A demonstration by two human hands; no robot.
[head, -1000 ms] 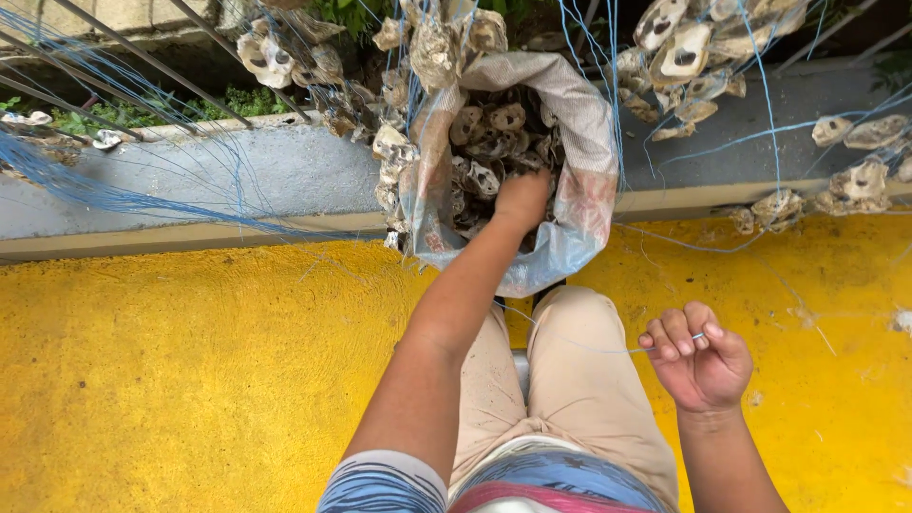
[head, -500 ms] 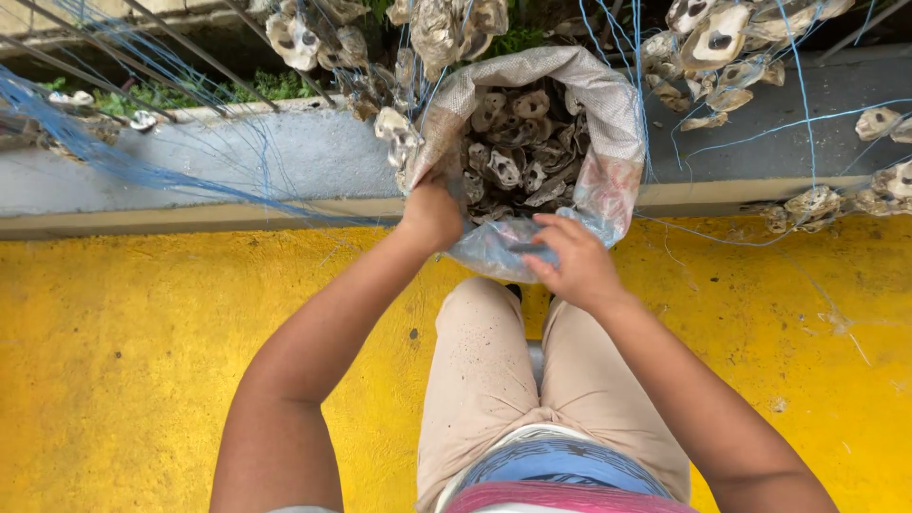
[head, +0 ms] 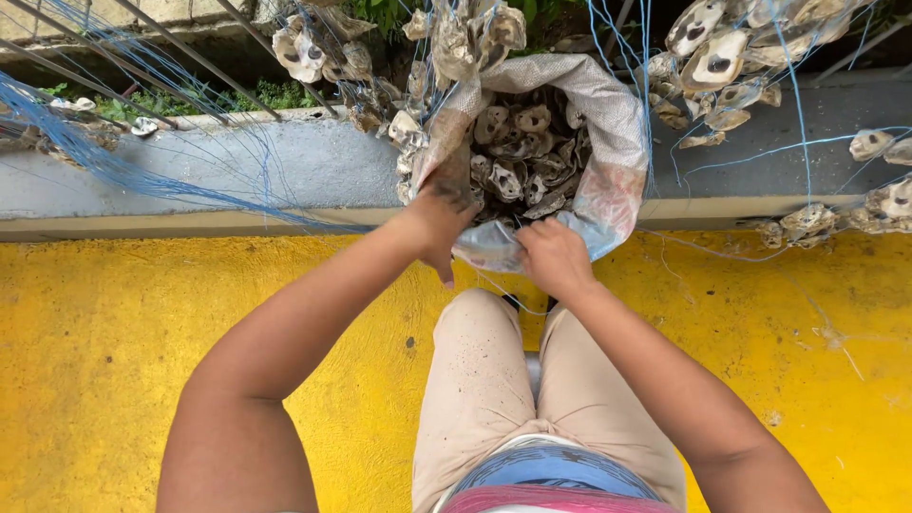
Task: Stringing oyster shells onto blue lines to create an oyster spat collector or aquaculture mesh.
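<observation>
Both hands grip the near rim of the woven sack [head: 608,123] at the upper center of the frame. The left hand [head: 439,220] clenches the left edge. The right hand [head: 553,256] pinches the folded front edge. The sack holds oyster shells [head: 518,161]. Blue strings [head: 142,171] cross the upper left above the yellow floor [head: 114,361].

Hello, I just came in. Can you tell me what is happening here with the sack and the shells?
A seated person grips the near rim of an open woven sack with both hands. The left hand holds the rim at its left side, and the right hand holds the folded front edge. The sack is full of oyster shells. More shells hang on blue strings around it. The floor is painted yellow.
</observation>
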